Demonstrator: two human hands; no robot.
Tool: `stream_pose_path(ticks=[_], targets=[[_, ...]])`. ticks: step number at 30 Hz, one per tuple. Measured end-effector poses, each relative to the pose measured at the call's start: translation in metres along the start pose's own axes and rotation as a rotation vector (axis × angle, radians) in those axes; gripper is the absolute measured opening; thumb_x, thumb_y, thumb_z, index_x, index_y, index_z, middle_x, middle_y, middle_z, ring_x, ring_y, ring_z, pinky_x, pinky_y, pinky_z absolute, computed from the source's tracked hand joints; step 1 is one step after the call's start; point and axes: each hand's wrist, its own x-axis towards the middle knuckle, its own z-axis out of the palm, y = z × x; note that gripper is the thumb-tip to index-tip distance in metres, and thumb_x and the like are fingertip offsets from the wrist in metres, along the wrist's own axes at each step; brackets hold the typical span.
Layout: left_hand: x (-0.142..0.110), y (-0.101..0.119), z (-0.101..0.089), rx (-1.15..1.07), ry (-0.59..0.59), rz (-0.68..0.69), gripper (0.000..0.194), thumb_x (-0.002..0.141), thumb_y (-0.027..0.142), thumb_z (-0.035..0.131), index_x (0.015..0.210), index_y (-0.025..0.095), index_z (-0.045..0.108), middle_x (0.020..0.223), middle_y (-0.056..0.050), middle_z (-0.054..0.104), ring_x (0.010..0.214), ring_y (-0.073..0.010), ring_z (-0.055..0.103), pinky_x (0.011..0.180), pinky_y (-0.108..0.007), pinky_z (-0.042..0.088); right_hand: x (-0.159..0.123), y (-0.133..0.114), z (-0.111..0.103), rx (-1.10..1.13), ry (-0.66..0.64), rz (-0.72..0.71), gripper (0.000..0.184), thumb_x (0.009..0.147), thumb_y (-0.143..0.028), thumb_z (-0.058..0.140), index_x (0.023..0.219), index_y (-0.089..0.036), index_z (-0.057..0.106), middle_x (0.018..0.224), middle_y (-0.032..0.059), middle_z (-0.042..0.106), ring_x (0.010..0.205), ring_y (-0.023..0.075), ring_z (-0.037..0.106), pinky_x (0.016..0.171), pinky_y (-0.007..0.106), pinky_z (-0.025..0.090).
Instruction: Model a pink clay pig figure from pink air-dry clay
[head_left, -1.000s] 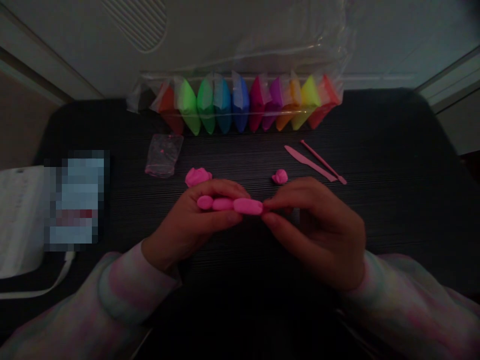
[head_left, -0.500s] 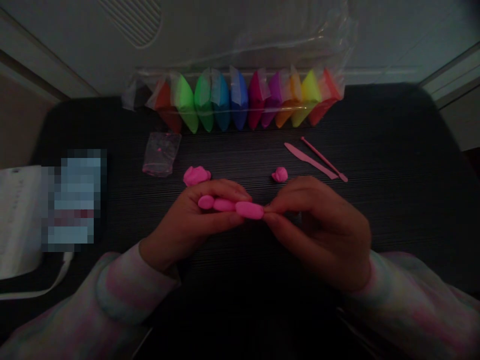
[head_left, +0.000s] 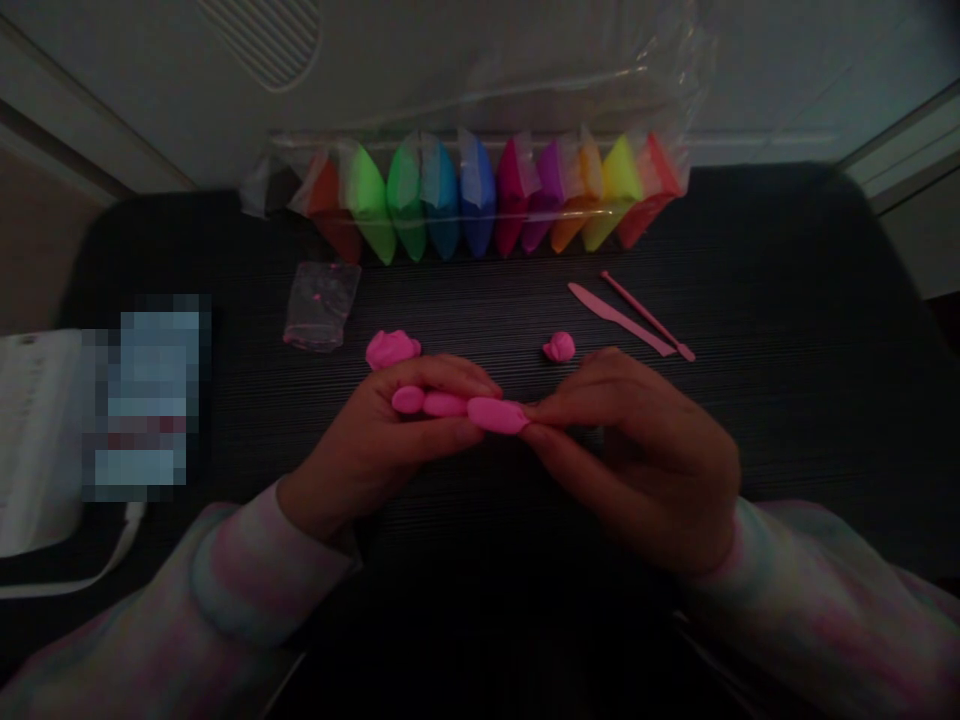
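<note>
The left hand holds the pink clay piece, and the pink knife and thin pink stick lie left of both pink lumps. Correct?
Wrong side: the head view shows the pink knife and thin pink stick right of both the larger pink lump and the smaller pink lump. The left hand does hold the pink clay piece.

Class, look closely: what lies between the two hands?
In the head view, pink clay: the left hand holds it, the right hand touches its end.
</note>
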Motion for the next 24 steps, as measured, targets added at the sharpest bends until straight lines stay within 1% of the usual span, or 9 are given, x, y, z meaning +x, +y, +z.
stream_pose_path(ticks=[3, 8, 12, 15, 19, 22, 24], targets=[[-0.0003, -0.0010, -0.0008, -0.013, -0.013, -0.005, 0.015, 0.066, 0.013, 0.068, 0.076, 0.025, 0.069, 0.086, 0.001, 0.064, 0.087, -0.0154, 0.057, 0.078, -0.026, 0.046, -0.0003, 0.0003, -0.0001, 0.003, 0.000, 0.002, 0.010, 0.075, -0.017, 0.060, 0.079, -0.024, 0.063, 0.069, -0.0018, 0.064, 0.064, 0.0131, 0.058, 0.065, 0.034, 0.046], [-0.0013, -0.0025, -0.0014, -0.083, 0.005, -0.020, 0.016, 0.067, 0.016, 0.068, 0.079, 0.027, 0.068, 0.089, 0.001, 0.063, 0.087, -0.0159, 0.057, 0.079, -0.028, 0.046, -0.0014, 0.0020, 0.0006, -0.032, 0.017, -0.006, 0.012, 0.071, -0.020, 0.065, 0.083, -0.024, 0.063, 0.073, -0.0014, 0.064, 0.068, 0.0139, 0.059, 0.066, 0.033, 0.046], [-0.0010, -0.0005, -0.0009, -0.109, -0.043, -0.022, 0.017, 0.069, 0.013, 0.066, 0.080, 0.025, 0.068, 0.087, 0.004, 0.063, 0.088, -0.0126, 0.055, 0.081, -0.024, 0.044, -0.0011, 0.0026, 0.0003, -0.019, -0.001, -0.007, 0.009, 0.073, -0.018, 0.062, 0.080, -0.022, 0.063, 0.070, -0.0015, 0.064, 0.067, 0.0129, 0.058, 0.065, 0.032, 0.046], [-0.0009, 0.0003, -0.0008, -0.112, -0.057, -0.020, 0.017, 0.070, 0.011, 0.065, 0.081, 0.024, 0.068, 0.087, 0.005, 0.062, 0.090, -0.0115, 0.054, 0.083, -0.022, 0.043, -0.0005, 0.0018, -0.0005, -0.015, -0.002, -0.003, 0.008, 0.074, -0.016, 0.060, 0.078, -0.023, 0.062, 0.069, -0.0010, 0.064, 0.066, 0.0132, 0.058, 0.065, 0.033, 0.046], [-0.0012, -0.0015, -0.0012, -0.112, -0.063, -0.012, 0.018, 0.070, 0.011, 0.064, 0.082, 0.024, 0.067, 0.089, 0.005, 0.063, 0.090, -0.0115, 0.054, 0.084, -0.022, 0.043, -0.0010, 0.0011, -0.0007, -0.010, 0.015, -0.015, 0.011, 0.075, -0.014, 0.059, 0.081, -0.023, 0.062, 0.070, -0.0007, 0.064, 0.066, 0.0137, 0.058, 0.064, 0.033, 0.046], [-0.0007, -0.0025, -0.0014, -0.099, -0.037, 0.007, 0.017, 0.069, 0.013, 0.066, 0.082, 0.025, 0.068, 0.088, 0.003, 0.063, 0.088, -0.0129, 0.055, 0.082, -0.025, 0.044, -0.0017, 0.0020, 0.0002, -0.031, 0.031, -0.008, 0.014, 0.073, -0.018, 0.061, 0.086, -0.024, 0.062, 0.072, -0.0011, 0.063, 0.068, 0.0141, 0.058, 0.064, 0.033, 0.046], [-0.0001, -0.0020, -0.0013, -0.097, -0.038, -0.004, 0.017, 0.069, 0.013, 0.066, 0.081, 0.025, 0.068, 0.088, 0.004, 0.063, 0.088, -0.0124, 0.055, 0.081, -0.024, 0.044, -0.0017, 0.0026, 0.0007, -0.041, 0.028, -0.008, 0.013, 0.072, -0.019, 0.062, 0.084, -0.024, 0.062, 0.071, -0.0015, 0.063, 0.068, 0.0140, 0.058, 0.065, 0.033, 0.046]])
